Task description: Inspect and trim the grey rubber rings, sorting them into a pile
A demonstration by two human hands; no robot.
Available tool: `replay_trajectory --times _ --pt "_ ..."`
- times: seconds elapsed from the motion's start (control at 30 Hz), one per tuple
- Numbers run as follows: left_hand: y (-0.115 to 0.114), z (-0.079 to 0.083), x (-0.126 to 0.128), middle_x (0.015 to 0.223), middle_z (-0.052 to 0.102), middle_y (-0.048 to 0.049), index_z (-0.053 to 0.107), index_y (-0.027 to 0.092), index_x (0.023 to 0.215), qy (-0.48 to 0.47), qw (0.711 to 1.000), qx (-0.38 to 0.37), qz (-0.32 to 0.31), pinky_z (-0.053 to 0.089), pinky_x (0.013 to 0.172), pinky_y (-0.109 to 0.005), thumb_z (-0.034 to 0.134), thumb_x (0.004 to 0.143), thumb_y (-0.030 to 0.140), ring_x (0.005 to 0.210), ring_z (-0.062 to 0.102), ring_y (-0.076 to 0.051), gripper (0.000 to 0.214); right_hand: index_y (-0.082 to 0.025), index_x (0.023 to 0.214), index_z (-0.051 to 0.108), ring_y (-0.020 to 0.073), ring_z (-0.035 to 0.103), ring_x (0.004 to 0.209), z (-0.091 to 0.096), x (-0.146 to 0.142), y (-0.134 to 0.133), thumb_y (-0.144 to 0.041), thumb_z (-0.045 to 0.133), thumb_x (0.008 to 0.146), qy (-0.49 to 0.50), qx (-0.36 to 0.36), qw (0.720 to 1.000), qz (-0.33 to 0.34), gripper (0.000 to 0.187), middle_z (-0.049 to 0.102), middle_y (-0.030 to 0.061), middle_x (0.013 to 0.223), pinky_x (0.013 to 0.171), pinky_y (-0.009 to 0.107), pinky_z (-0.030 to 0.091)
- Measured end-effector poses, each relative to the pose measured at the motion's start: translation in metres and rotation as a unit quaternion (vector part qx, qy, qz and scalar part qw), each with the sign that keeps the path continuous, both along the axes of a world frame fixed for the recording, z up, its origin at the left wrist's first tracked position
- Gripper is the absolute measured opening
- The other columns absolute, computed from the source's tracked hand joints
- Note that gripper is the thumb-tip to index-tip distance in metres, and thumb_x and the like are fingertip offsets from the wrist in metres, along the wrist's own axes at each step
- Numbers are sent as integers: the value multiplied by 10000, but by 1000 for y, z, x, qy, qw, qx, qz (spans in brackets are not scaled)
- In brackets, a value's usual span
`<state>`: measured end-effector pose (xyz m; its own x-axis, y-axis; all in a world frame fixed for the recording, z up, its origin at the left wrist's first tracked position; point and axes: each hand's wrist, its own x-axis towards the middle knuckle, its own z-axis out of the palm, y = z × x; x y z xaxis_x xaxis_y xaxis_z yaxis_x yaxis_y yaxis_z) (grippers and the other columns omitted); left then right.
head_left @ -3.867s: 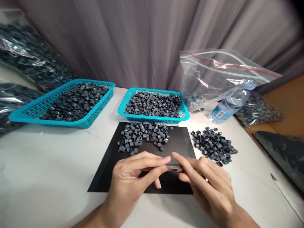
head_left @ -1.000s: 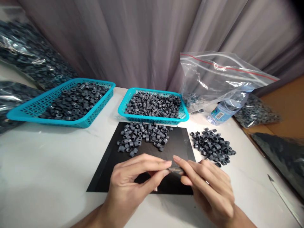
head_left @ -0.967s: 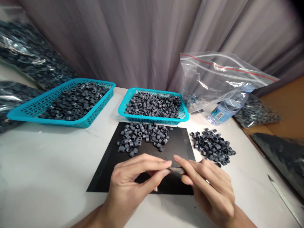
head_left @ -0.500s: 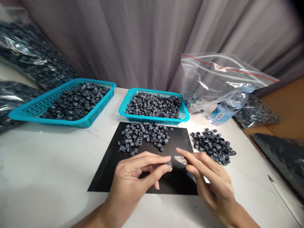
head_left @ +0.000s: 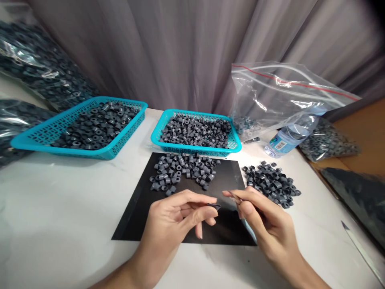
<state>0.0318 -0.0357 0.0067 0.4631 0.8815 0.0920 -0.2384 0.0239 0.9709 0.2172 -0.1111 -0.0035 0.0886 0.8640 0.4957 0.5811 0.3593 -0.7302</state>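
Above the black mat (head_left: 135,218), my left hand (head_left: 177,216) pinches a small dark grey plastic ring (head_left: 214,206) between thumb and forefinger. Just to its right, my right hand (head_left: 267,224) is closed on a thin blade (head_left: 235,196), seen nearly edge-on and partly covered by the fingers. Blade and ring are a short gap apart. Loose grey plastic rings (head_left: 183,170) lie heaped on the far part of the mat. Beyond my right fingers, another pile of grey rings (head_left: 272,182) rests on the white table.
Two turquoise baskets (head_left: 196,150) (head_left: 81,153) of grey rings stand at the back. A clear zip bag (head_left: 270,96) leans beside a water bottle (head_left: 288,138). Filled plastic bags (head_left: 45,68) crowd the left. A slim pointed tool (head_left: 357,245) lies at the right.
My right hand has turned the blade, from its flat side showing to nearly edge-on. My left hand stays in place, and the ring's dark opening now shows more.
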Motion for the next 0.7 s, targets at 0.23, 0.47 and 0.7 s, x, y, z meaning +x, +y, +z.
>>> replay_trajectory --times 0.23,0.47,0.7 --pt "-2 -4 2 589 715 -22 807 190 814 -6 994 -103 -45 488 418 -135 818 744 209 472 612 -93 74 -231 1093 676 99 593 597 1 -9 0 -279 657 934 64 -19 997 30 167 649 -14 770 497 174 455" --pt "-1 -6 3 574 671 -8 782 160 812 19 982 -164 -90 451 442 -155 837 737 296 503 578 -88 165 -236 970 672 117 543 651 -4 -12 -2 -209 621 949 85 -54 994 39 62 587 6 791 536 220 406" --pt "-5 -8 7 808 688 -13 710 200 1069 131 984 -46 -116 508 629 -207 714 861 398 702 624 -117 287 -225 972 634 155 588 703 11 21 2 -244 559 957 -14 -53 998 -20 79 619 28 820 603 251 445"
